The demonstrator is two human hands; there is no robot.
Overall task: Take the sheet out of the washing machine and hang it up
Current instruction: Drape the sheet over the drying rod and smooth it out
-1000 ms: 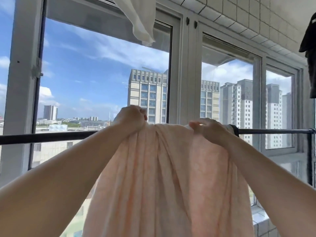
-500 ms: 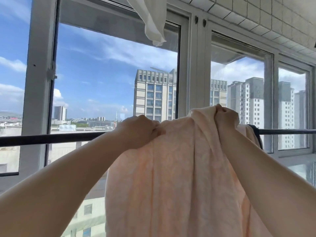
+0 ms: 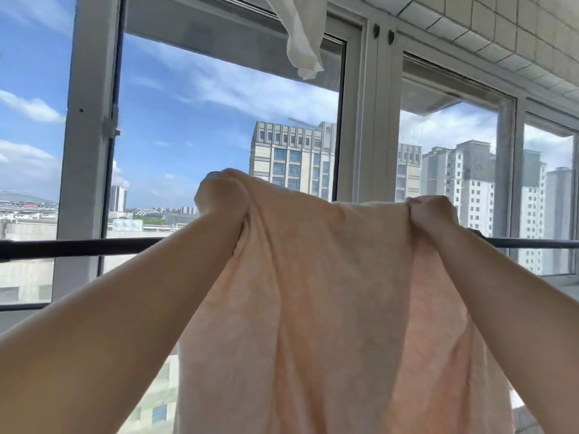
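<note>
Soft, limp pink sheet (image 3: 329, 292), probably damp-heavy, bunched tight in curled fingers of left hand (image 3: 224, 198) and right hand (image 3: 430, 213); best gripped along its top edge.

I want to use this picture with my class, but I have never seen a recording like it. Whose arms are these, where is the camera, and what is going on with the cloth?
The camera is worn on a person's head, so you see their own two bare arms reaching forward. There is no machine here. The left hand and the right hand each grip the top edge of a pale peach sheet, raised above a dark drying rod that runs across in front of the windows. The rest of the sheet hangs down towards the camera. A white cloth dangles from above. City buildings show outside.
</note>
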